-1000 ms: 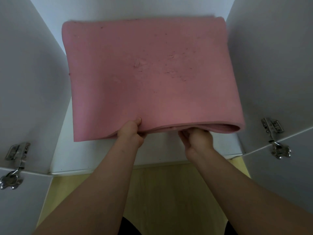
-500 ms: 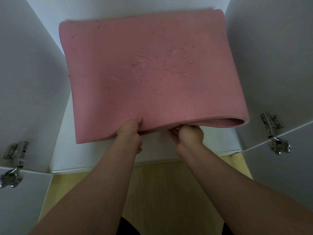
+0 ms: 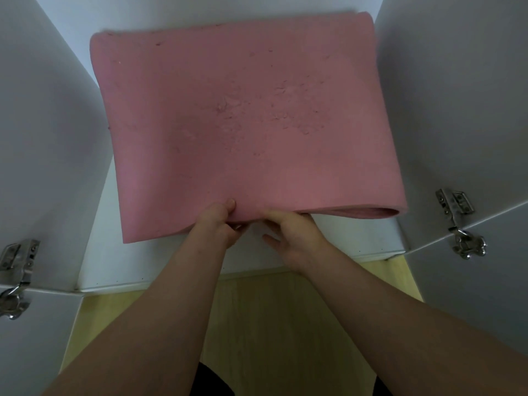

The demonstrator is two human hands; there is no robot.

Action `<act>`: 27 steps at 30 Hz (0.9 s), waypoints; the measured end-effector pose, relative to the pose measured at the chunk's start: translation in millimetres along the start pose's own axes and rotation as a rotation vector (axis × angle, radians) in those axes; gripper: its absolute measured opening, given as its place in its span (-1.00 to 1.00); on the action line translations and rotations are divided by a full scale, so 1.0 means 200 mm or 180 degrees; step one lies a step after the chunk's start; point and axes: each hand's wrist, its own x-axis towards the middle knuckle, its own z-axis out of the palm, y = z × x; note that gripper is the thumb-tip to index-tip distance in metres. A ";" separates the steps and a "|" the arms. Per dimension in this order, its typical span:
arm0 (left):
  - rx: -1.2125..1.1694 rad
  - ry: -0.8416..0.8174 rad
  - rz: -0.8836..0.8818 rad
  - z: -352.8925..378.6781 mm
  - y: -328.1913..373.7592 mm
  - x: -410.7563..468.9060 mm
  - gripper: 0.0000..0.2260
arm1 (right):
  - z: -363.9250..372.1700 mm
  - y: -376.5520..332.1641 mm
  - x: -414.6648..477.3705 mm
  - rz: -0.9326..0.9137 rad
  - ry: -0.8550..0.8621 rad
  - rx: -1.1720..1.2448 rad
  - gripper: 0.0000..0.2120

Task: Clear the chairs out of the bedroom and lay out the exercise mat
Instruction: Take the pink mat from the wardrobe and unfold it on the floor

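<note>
A pink foam exercise mat, folded over, lies on the white floor of an open cupboard. Its folded edge faces me and shows layers at the right end. My left hand pinches the near edge, thumb on top and fingers underneath. Beside it, my right hand reaches under the same edge with fingers spread; its fingertips are hidden by the mat. No chairs are in view.
White cupboard doors stand open on both sides, with metal hinges at the left and right. The cupboard walls sit close to the mat's sides. Pale wooden flooring lies below, in front of the cupboard.
My right hand has slid left along the mat's near edge toward my left hand and opened its fingers. The mat has barely moved.
</note>
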 end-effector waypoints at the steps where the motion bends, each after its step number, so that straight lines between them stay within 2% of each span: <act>1: -0.0045 0.0005 0.0000 0.01 0.00 0.00 -0.69 | 0.00 -0.03 0.01 0.0054 0.0058 0.0221 -0.46; 4: -0.0267 -0.0077 -0.0014 0.03 0.00 0.00 -0.73 | -0.01 -0.15 0.06 0.0134 0.0269 0.0832 -0.75; 6: -0.0491 -0.0177 -0.0068 0.03 0.02 -0.03 -0.82 | -0.01 -0.19 0.09 0.0117 0.0239 0.1052 -0.84; 9: -0.0693 -0.0258 -0.0070 0.02 0.07 -0.05 -0.78 | 0.00 -0.22 0.12 0.0236 0.0094 0.1045 -0.87; 16: -0.0774 -0.0500 0.0030 0.04 0.17 -0.01 -0.73 | 0.03 -0.29 0.19 0.0200 -0.0080 0.1029 -0.78; 22: -0.0796 -0.1131 0.0252 0.12 0.22 -0.02 -0.74 | 0.07 -0.42 0.24 -0.0177 -0.0223 0.0958 -0.66; 27: -0.0547 -0.0917 0.0370 0.13 0.27 0.09 -0.79 | 0.08 -0.39 0.32 -0.0117 -0.0123 0.0597 -0.52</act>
